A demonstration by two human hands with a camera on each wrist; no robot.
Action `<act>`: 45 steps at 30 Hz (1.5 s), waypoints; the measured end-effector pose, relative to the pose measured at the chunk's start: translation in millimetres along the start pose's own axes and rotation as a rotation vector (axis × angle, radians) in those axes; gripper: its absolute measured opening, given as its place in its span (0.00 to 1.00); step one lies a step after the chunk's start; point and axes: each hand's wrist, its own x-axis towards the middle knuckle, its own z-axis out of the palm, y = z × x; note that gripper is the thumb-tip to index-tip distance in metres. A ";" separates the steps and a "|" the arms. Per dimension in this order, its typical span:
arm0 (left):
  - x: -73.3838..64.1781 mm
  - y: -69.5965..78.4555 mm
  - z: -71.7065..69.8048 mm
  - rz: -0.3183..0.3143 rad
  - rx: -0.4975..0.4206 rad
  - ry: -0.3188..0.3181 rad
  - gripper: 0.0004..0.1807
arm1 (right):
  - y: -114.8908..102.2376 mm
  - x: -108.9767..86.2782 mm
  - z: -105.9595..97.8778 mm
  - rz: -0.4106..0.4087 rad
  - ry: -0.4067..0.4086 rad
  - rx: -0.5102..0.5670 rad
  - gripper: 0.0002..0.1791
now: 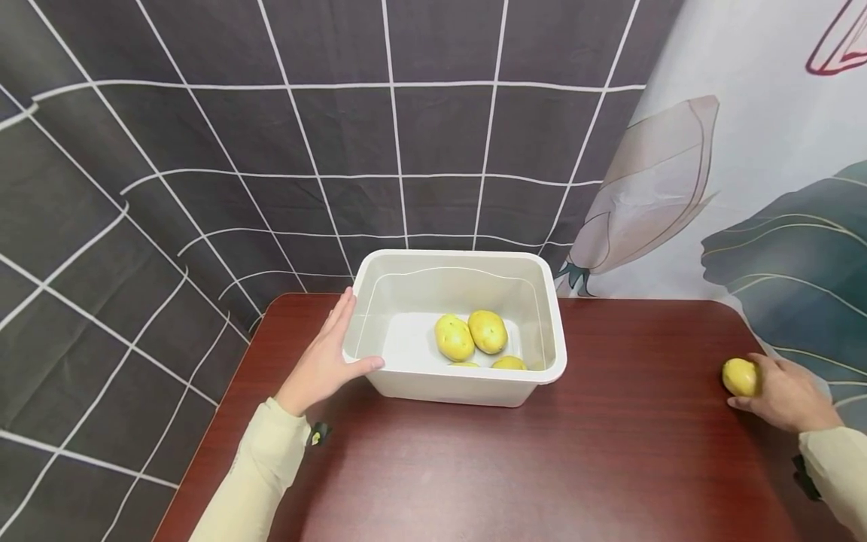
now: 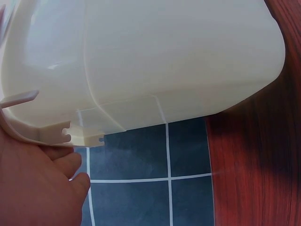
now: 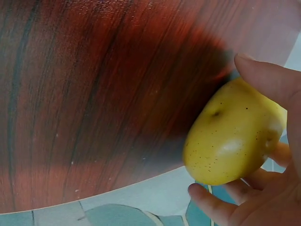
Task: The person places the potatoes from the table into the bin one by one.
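A light grey plastic bin (image 1: pixel 447 385) stands on the table, with several yellow potatoes (image 1: pixel 454 337) on its floor, some partly hidden by the front wall. At the bin's front left corner rests my left hand (image 1: pixel 323 370), its thumb over the front rim and its fingers straight along the left side. The left wrist view shows fingers (image 2: pixel 70 162) below the rim of the bin (image 2: pixel 178 52). Far to the right, my right hand (image 1: pixel 789 391) holds one potato (image 1: pixel 741 377) near the table's right edge. Thumb and fingers lie around this potato (image 3: pixel 230 136) in the right wrist view.
The dark red wooden table (image 1: pixel 433 467) has rounded back corners. A grey curtain with white grid lines (image 1: pixel 339 128) hangs behind and to the left. A pale curtain with large leaf and flower prints (image 1: pixel 752 226) hangs at the right, close beside the table's edge.
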 end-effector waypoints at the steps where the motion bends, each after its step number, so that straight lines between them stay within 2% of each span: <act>1: 0.1 -0.1 0.1 0.001 0.000 0.001 0.63 | 0.3 -0.3 0.2 0.003 -0.001 0.000 0.53; 16: 0.9 -0.7 0.1 -0.001 0.001 -0.002 0.62 | -5.4 -2.6 0.9 0.094 -0.036 0.001 0.52; 26: 1.3 -1.3 -0.1 0.007 0.002 0.003 0.62 | -4.2 -3.8 -0.2 0.076 -0.021 -0.005 0.49; 36: 1.5 -1.1 0.0 0.009 0.008 -0.002 0.62 | 0.0 -2.6 -1.0 0.038 0.045 -0.025 0.49; 45: 1.3 -2.0 0.1 0.007 0.006 -0.009 0.62 | -13.6 -5.6 -8.5 -0.016 0.084 -0.022 0.49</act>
